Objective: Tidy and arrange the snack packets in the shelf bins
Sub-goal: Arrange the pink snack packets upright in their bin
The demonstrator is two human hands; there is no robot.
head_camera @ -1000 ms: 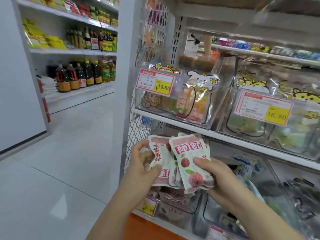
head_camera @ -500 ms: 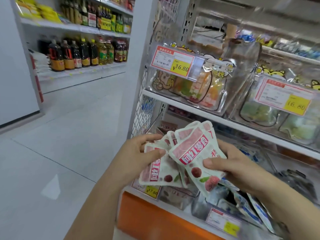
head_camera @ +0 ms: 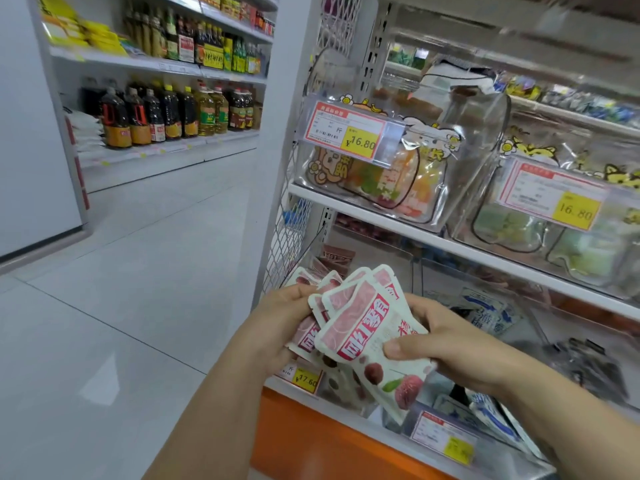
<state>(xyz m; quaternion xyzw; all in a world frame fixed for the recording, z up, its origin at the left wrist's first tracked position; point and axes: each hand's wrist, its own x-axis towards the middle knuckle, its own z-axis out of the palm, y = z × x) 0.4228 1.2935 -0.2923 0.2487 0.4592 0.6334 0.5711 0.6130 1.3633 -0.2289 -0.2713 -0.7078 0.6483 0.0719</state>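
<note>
Presently, at far left, rows of dark and yellow bottles (head_camera: 166, 112) stand on a distant shelf. Nearer, the left hand (head_camera: 277, 327) grips the left side of a fanned stack of pink-and-white snack packets (head_camera: 360, 327), fingers curled round them. The stack is held in the air, in front of and above a yellow price tag (head_camera: 304, 378), with the orange base panel (head_camera: 311, 441) beneath. The right hand (head_camera: 450, 351) pinches the front packet, thumb pressed on its face. Further right lie blue-and-white packets (head_camera: 485, 311), blurred, possibly another product. Above them, a clear bin (head_camera: 568, 237) carries a tag reading 16.80.
</note>
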